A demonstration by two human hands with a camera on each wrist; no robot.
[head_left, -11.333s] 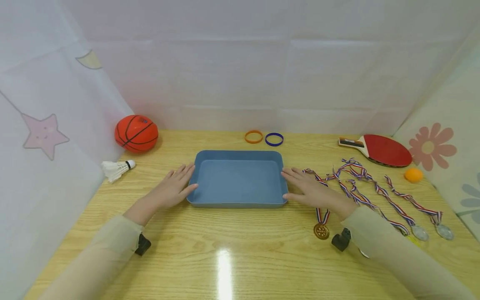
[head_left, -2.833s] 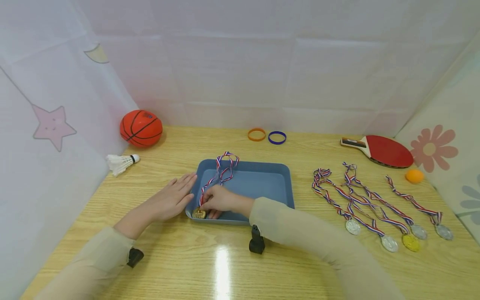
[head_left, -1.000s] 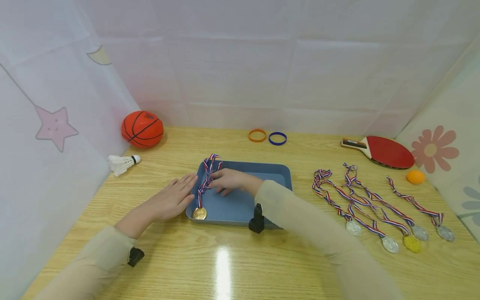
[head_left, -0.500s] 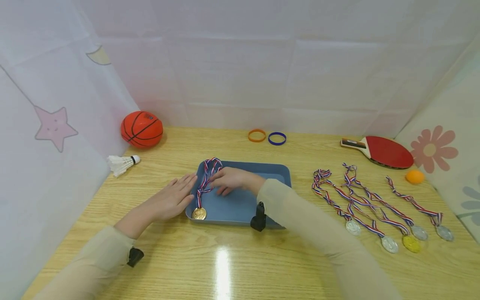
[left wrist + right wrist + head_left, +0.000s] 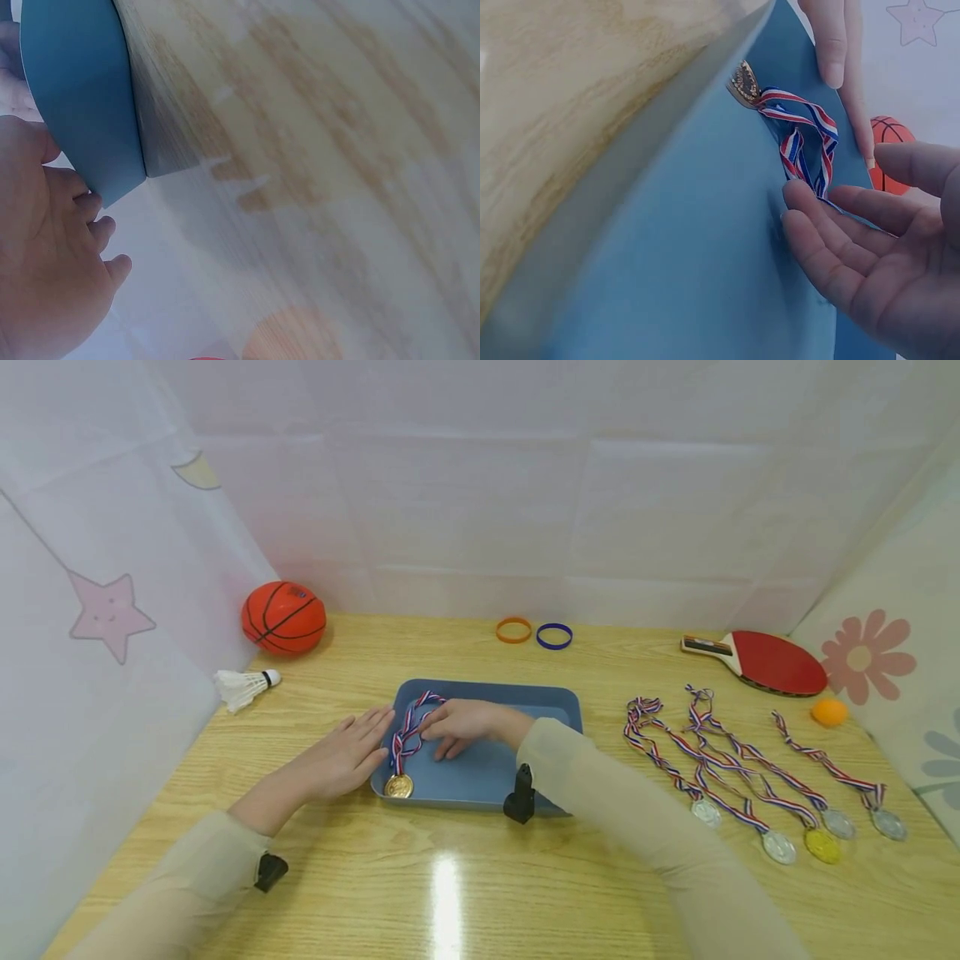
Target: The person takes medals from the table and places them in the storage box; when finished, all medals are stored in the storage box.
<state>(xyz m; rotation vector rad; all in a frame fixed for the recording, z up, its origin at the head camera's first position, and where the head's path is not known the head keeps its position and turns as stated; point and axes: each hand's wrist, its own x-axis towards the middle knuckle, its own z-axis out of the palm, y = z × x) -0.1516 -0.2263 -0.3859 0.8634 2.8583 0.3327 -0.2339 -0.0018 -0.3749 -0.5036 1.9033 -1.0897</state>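
Blue tray (image 5: pixel 525 706) at the centre of the wooden table (image 5: pixel 465 877), holding one gold medal (image 5: pixel 398 786) in its near-left corner; the medal's striped ribbon (image 5: pixel 408 731) runs from the disc toward the tray's far-left corner, along the left wall. The right hand (image 5: pixel 461 724) lies inside the tray just right of the ribbon, fingers loosely extended, and the right wrist view shows the fingertips (image 5: pixel 799 193) at the ribbon's folded end (image 5: pixel 810 146); whether they pinch it cannot be told. The left hand (image 5: pixel 341 760) rests flat on the table, fingers straight, against the outer left wall of the tray, holding nothing. The tray floor right of the ribbon is bare up to the right wall. On the table to the right, well apart from the tray, five more medals (image 5: pixel 750 777) lie in a row with ribbons stretched out; bare tabletop lies along the near edge
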